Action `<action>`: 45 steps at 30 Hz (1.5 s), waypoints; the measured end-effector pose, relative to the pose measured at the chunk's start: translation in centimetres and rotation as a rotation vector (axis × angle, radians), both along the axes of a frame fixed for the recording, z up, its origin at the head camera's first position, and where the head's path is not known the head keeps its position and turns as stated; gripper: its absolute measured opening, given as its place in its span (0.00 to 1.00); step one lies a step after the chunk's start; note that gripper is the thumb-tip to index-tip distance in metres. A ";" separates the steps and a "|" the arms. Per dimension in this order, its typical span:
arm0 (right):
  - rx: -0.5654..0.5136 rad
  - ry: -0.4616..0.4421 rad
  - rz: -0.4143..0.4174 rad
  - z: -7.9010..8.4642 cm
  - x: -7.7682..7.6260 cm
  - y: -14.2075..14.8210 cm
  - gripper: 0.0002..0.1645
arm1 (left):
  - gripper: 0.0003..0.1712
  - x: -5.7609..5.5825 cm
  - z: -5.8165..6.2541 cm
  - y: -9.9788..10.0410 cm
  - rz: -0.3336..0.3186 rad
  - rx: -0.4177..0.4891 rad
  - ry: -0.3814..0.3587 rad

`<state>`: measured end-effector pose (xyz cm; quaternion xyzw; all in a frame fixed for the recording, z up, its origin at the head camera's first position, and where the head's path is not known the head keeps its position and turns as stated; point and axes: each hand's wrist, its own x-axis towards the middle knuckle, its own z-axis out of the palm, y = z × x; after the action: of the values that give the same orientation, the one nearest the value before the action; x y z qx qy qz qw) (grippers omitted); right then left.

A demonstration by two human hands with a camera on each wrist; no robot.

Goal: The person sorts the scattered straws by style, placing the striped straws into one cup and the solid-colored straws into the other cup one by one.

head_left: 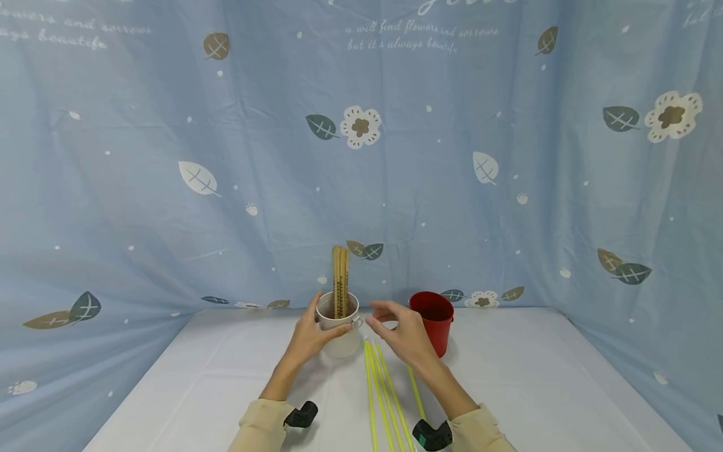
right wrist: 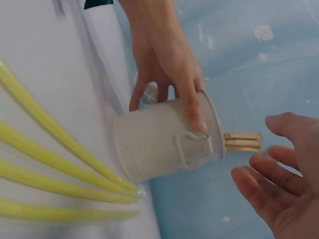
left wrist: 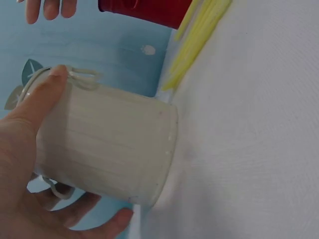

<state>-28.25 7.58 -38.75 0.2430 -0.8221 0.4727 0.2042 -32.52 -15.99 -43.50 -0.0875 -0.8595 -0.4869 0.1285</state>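
Observation:
My left hand grips a cream metal pail near its rim, thumb on the near side and fingers around the far side. The pail stands upright on the table, with small loop handles on its sides. Several wooden sticks with dark print, like chopsticks, stand in it and rise above the rim. To the right of the pail hovers my right hand, fingers loosely bent and holding nothing. In the right wrist view its fingers are apart from the stick ends.
A red pail stands just behind and right of my right hand. Several thin yellow-green sticks lie on the white-covered table between my forearms, one under the right arm. A blue printed curtain hangs behind the table.

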 end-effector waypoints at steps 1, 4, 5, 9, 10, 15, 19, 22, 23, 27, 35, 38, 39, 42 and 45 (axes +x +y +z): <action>0.004 0.011 -0.005 0.0 -0.1 0.2 0.20 | 0.66 0.0 0.0 0.0 0.005 -0.011 -0.004; 0.010 0.040 -0.005 0.3 -0.3 1.0 0.21 | 0.67 0.0 0.2 -0.1 0.028 -0.057 -0.002; 0.010 0.049 -0.010 0.5 -0.4 1.3 0.22 | 0.67 0.0 0.3 0.0 0.036 -0.075 0.000; 0.034 0.138 -0.033 0.9 -0.9 2.7 0.24 | 0.68 0.3 0.9 0.1 0.056 -0.125 0.016; 0.051 0.164 -0.048 0.9 -1.1 3.1 0.25 | 0.68 0.4 1.1 0.1 0.054 -0.132 0.021; 0.088 0.229 -0.092 0.9 -2.2 5.1 0.29 | 0.67 0.9 2.7 0.2 0.031 -0.154 0.031; 0.090 0.213 -0.117 0.8 -2.8 6.3 0.33 | 0.61 1.2 4.0 0.2 0.027 -0.158 0.055; 0.090 0.170 -0.131 0.7 -3.1 7.0 0.36 | 0.55 1.6 4.9 0.2 0.028 -0.148 0.099; 0.090 0.158 -0.138 0.6 -3.2 7.2 0.37 | 0.52 1.7 5.2 0.3 0.029 -0.141 0.116; 0.093 0.119 -0.164 0.3 -3.5 7.8 0.41 | 0.42 2.3 6.2 0.6 0.039 -0.102 0.206; 0.146 0.030 -0.206 -0.9 -4.3 8.8 0.49 | 0.26 3.8 7.6 2.1 0.063 -0.063 0.408; 0.138 -0.016 -0.207 -1.3 -4.5 9.1 0.52 | 0.24 4.5 7.9 2.8 0.034 -0.067 0.442; 0.137 -0.030 -0.209 -1.4 -4.5 9.2 0.52 | 0.23 4.7 7.9 3.0 0.028 -0.083 0.449; 0.136 -0.072 -0.216 -1.8 -4.7 9.4 0.54 | 0.22 5.2 7.9 3.7 0.014 -0.136 0.440; 0.139 -0.110 -0.225 -2.2 -4.8 9.6 0.56 | 0.22 5.7 7.7 4.3 -0.013 -0.197 0.414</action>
<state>-33.06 17.19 -41.00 0.1365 -0.8849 0.4013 0.1931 -26.81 -11.71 -35.77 -0.2031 -0.8576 -0.3730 0.2901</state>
